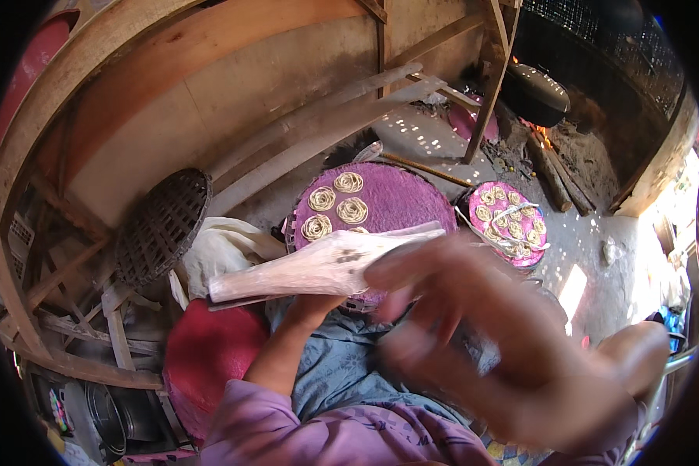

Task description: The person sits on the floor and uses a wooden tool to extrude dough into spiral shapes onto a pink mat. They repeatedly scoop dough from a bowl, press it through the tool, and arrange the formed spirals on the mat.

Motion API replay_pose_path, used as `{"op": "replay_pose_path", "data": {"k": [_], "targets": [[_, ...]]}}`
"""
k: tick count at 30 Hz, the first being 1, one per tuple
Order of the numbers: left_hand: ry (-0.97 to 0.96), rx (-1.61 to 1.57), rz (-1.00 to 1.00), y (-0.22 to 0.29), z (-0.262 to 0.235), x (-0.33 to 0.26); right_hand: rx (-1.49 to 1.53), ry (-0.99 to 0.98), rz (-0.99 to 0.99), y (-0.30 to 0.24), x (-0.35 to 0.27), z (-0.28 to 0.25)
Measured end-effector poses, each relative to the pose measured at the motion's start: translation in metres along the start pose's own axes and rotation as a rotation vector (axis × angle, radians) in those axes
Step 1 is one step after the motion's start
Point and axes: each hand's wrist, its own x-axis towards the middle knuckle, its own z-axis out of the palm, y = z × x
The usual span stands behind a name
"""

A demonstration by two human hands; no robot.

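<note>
My left hand (318, 305) holds up a pale, flat, tapered piece (311, 268) from below; its fingers are hidden behind the piece. Its surface looks whitish and has dark smudges towards the right end, with a dark edge along the underside. My right hand (450, 303), smeared by motion, is at the piece's right end, and I cannot make out whether it touches or holds anything. Just beyond lies a round tray with a purple cover (404, 194), bearing several pale coiled dough rosettes (349, 182) on its left side.
Right of the tray, a smaller pink-lined basket (474, 225) holds more coils under white straps. A dark pot (547, 97) sits over burning logs (551, 171) at the far right. To the left are a woven basket (163, 229), whitish cloth (225, 252) and a red rounded object (213, 349).
</note>
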Motion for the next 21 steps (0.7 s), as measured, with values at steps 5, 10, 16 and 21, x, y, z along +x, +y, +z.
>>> {"op": "replay_pose_path", "data": {"k": [5,10,16,21], "targets": [[0.144,-0.119,-0.002,0.014,0.031,0.013,-1.115,0.352,-0.425,0.103,0.035,-0.063],[-0.276,-0.983,-0.300,0.033,0.048,0.036,-0.425,0.203,0.113,0.190,0.041,-0.092],[-1.181,-1.970,-0.601,0.060,0.063,0.093,-0.244,0.207,-0.065,0.186,0.047,-0.116],[-1.293,-1.707,-0.559,0.111,0.092,0.146,-0.506,-0.113,-0.283,0.129,-0.013,-0.119]]}}
